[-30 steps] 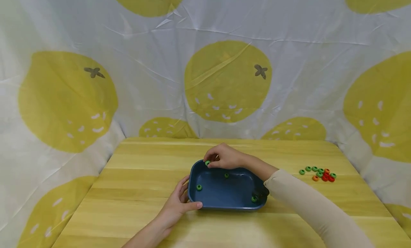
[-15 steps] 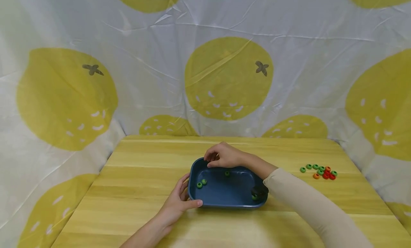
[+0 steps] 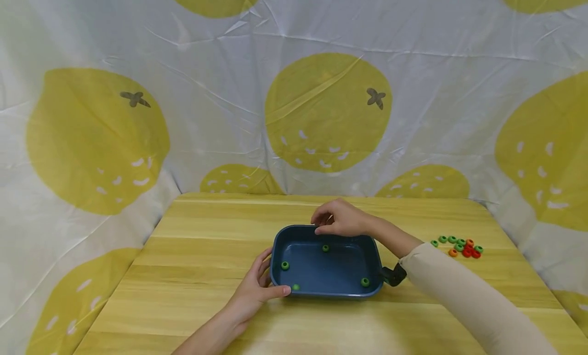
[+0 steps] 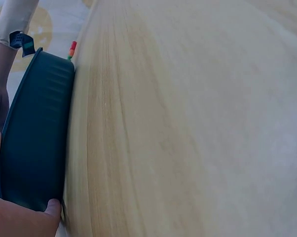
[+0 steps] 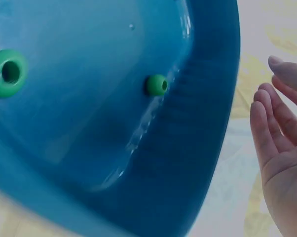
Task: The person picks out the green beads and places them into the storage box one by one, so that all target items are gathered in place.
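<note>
Steadying the blue tray (image 3: 373, 263) mid-bench with left hand (image 3: 255, 292) fingers curled on its near-left corner, the empty right hand (image 3: 342, 220), fingers loosely apart, hovered over its far rim, likely needing another bead (image 3: 458, 247) from the right-hand pile.

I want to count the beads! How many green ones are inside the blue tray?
4. In the blue tray: one green bead at the back middle, one at the left, one at the front left by the left hand's thumb, one at the front right. None looks hidden.

Four beads (image 3: 325, 248) in tray (image 3: 376, 255); bead pile (image 3: 459, 246) right of it
</note>
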`<state>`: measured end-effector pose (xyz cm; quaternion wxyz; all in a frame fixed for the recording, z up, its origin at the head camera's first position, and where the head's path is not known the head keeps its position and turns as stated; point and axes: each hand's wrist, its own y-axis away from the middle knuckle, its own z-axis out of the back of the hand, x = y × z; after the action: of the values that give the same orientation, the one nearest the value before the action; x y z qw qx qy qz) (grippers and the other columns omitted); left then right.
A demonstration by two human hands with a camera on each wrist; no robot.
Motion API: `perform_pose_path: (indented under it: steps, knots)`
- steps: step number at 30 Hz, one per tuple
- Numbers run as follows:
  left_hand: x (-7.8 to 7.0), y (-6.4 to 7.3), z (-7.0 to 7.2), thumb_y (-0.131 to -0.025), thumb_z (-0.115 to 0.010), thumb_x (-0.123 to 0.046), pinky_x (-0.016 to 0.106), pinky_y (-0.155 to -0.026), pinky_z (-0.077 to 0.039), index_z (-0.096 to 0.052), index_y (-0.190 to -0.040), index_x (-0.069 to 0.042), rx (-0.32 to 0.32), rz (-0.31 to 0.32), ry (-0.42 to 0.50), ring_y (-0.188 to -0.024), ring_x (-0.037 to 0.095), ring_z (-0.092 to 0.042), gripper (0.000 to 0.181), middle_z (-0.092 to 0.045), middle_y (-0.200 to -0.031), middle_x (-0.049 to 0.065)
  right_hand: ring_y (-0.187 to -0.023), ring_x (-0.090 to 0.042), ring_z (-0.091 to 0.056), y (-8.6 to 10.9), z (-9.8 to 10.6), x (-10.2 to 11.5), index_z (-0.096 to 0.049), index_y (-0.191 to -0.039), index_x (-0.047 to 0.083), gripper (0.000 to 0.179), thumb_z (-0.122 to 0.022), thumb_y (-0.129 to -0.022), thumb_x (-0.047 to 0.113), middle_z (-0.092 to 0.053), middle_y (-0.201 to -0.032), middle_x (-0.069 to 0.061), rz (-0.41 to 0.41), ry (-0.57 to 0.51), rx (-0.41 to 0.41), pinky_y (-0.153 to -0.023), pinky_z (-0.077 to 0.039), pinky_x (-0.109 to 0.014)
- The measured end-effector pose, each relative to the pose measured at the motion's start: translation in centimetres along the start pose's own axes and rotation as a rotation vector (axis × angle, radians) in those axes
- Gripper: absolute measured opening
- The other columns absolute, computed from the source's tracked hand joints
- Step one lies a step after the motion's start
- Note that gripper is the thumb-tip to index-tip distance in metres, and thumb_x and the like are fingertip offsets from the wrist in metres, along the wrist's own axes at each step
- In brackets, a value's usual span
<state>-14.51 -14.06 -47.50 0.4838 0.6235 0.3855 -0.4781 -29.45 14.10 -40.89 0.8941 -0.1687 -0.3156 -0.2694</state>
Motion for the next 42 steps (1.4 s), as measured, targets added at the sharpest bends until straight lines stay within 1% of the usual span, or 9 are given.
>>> perform_pose_path:
  steps: [5, 9, 16, 24, 30, 35, 42]
  knots:
    - [-0.1, 0.1, 0.0, -0.082, -0.087, -0.005, 0.048, -0.108, -0.043, -0.025, -0.163, -0.018, 0.001, -0.003, -0.001, -0.143, 0.039, -0.041, 0.103, -0.036, -0.162, 0.018, -0.090, -0.013, -0.069, 1.6, 0.5, -0.3, -0.074, -0.112, 0.000, 0.021, -0.076, -0.096, 0.015, -0.073, -0.103, -0.003, -0.012, 0.004, -0.020, -0.082, -0.058, -0.030]
    - [-0.1, 0.1, 0.0, -0.082, -0.087, -0.005, 0.048, -0.107, -0.043, -0.024, -0.163, -0.018, 0.005, -0.001, 0.004, -0.144, 0.040, -0.041, 0.104, -0.034, -0.162, 0.019, -0.090, -0.014, -0.069, 2.9, 1.1, -0.3, -0.074, -0.112, 0.000, 0.022, -0.076, -0.097, 0.015, -0.072, -0.103, -0.005, -0.030, -0.006, -0.038, -0.082, -0.058, -0.031]
    - [-0.2, 0.1, 0.0, -0.082, -0.087, -0.005, 0.046, -0.105, -0.045, -0.024, -0.163, -0.017, 0.005, -0.003, 0.007, -0.142, 0.041, -0.042, 0.104, -0.033, -0.162, 0.019, -0.092, -0.014, -0.069, 4.9, 1.9, -0.8, -0.074, -0.114, 0.000, 0.023, -0.076, -0.096, 0.013, -0.072, -0.106, -0.012, -0.083, -0.011, -0.074, -0.083, -0.058, -0.032]
    - [0.0, 0.1, 0.0, -0.083, -0.087, -0.005, 0.045, -0.104, -0.046, -0.025, -0.163, -0.019, 0.008, -0.001, 0.015, -0.142, 0.039, -0.043, 0.102, -0.034, -0.162, 0.018, -0.091, -0.017, -0.069, 6.6, 2.2, -1.4, -0.074, -0.112, -0.001, 0.021, -0.076, -0.096, 0.013, -0.072, -0.105, -0.014, -0.084, -0.001, -0.103, -0.081, -0.059, -0.034]
    - [0.0, 0.1, 0.0, -0.083, -0.087, -0.004, 0.043, -0.103, -0.047, -0.025, -0.163, -0.020, 0.008, -0.001, 0.011, -0.141, 0.039, -0.043, 0.102, -0.035, -0.162, 0.018, -0.090, -0.017, -0.069, 7.7, 2.4, -1.9, -0.073, -0.112, -0.002, 0.021, -0.075, -0.097, 0.013, -0.072, -0.104, -0.013, -0.101, 0.011, -0.122, -0.080, -0.059, -0.034]
    - [0.0, 0.1, -0.1, -0.082, -0.087, -0.004, 0.043, -0.103, -0.047, -0.025, -0.163, -0.019, 0.006, 0.005, 0.005, -0.141, 0.039, -0.044, 0.103, -0.036, -0.161, 0.018, -0.091, -0.018, -0.069, 8.8, 2.7, -2.2, -0.073, -0.113, -0.001, 0.022, -0.076, -0.096, 0.013, -0.072, -0.105, -0.014, -0.144, -0.001, -0.138, -0.081, -0.059, -0.034]
    - [0.0, 0.0, -0.1, -0.082, -0.087, -0.004, 0.042, -0.103, -0.048, -0.024, -0.163, -0.018, 0.000, 0.011, 0.002, -0.141, 0.039, -0.044, 0.104, -0.034, -0.162, 0.019, -0.093, -0.018, -0.069, 10.6, 3.3, -2.9, -0.073, -0.113, 0.003, 0.022, -0.076, -0.096, 0.015, -0.072, -0.104, -0.001, -0.205, 0.000, -0.162, -0.082, -0.058, -0.032]
